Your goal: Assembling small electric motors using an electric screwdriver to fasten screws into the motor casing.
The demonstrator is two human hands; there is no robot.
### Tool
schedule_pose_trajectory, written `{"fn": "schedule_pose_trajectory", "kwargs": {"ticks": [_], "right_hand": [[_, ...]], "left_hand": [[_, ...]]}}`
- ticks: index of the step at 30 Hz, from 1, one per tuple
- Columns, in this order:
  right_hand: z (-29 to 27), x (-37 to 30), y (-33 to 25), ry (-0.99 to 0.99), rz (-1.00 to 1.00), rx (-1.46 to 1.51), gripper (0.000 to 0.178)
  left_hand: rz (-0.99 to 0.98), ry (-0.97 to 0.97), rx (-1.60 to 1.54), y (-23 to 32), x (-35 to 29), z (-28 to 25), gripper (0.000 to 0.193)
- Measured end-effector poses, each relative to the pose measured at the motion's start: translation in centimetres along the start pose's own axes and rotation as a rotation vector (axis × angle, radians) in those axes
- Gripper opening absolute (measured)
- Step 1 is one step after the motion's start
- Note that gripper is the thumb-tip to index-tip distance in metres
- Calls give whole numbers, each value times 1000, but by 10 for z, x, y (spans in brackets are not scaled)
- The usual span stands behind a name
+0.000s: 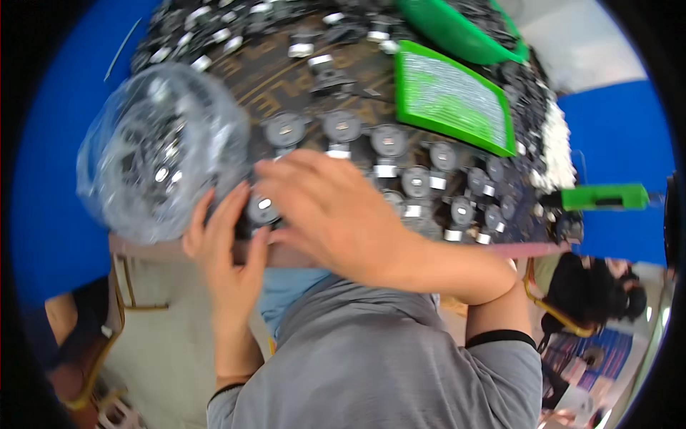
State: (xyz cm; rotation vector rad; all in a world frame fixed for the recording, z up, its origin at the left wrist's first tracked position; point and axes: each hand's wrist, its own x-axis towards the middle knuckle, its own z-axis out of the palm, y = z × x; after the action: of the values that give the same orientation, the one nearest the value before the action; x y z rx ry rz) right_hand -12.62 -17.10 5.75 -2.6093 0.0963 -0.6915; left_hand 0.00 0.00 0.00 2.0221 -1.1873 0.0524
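At the near edge of the patterned worktable [286, 71], a round dark-grey part with a small silver plate [261, 207] is pinched between the fingers of the left hand [225, 247], whose thumb and fingers are curled closed around its lower rim. The right hand [336, 214] is laid over the same spot, palm down with fingers loosely spread and extended toward the part; whether anything is gripped beneath it cannot be told, since the palm hides the underside. Beyond the hands, rows of similar round parts [389, 139] are set out in lines running toward the right edge of the table, which suggests that a good share of the laying-out is judged done. A clear plastic bag [153, 150] of the same kind of parts rests at the near left corner and appears well filled, and a loose heap of dark pieces [214, 28] lies along the far edge, so much is judged left. A green tray with a pale mesh-like filling [454, 96] sits toward the far right, with a green bin [457, 28] behind it, cut off by the frame. The picture is blurred, so fine detail of the parts cannot be made out, and the white items at the right edge [561, 146] cannot be identified.
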Motion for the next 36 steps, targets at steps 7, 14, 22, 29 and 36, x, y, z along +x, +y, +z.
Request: {"fn": "schedule_pose_trajectory", "kwargs": {"ticks": [7,14,22,29,36], "right_hand": [[-146,-101,-11,748,-12,-624,12],[-218,-165,42,1100,510,-135,59],[-243,-167,78,785,553,285,72],[-264,-116,142,758,29,697,35],[-239,-135,164,1180,375,136,19]], "left_hand": [[-52,199,-314,2,-11,21,23],[-20,374,-301,26,-7,36,13],[113,195,-325,85,10,49,16],[275,-72,-192,140,65,40,25],[516,-413,-71,184,165,97,23]]}}
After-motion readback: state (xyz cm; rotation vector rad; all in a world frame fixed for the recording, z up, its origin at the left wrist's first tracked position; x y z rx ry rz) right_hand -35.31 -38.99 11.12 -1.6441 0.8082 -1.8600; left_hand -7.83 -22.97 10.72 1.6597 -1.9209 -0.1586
